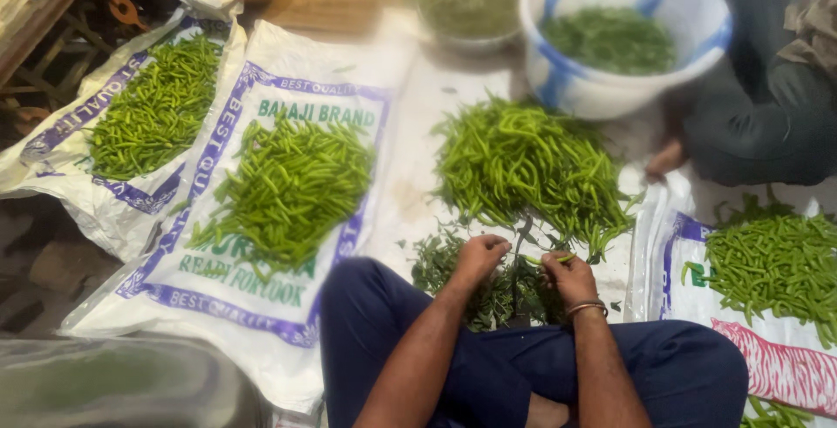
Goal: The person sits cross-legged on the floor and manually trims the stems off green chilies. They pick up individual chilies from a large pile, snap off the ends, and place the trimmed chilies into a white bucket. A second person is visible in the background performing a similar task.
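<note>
Sitting on the floor, legs crossed. Right hand (568,276) pinched shut on a green chilli (549,259), just below the big chilli pile (532,162). Left hand (478,258) curled shut, holding unclear, over a small heap of stems (453,267). More chillies on white sacks (288,306) and in a blue-and-white tub (558,88).

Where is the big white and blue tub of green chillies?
In the head view, the white and blue tub sits at the top right, just beyond the middle chilli pile, beside another person's knee.
</note>
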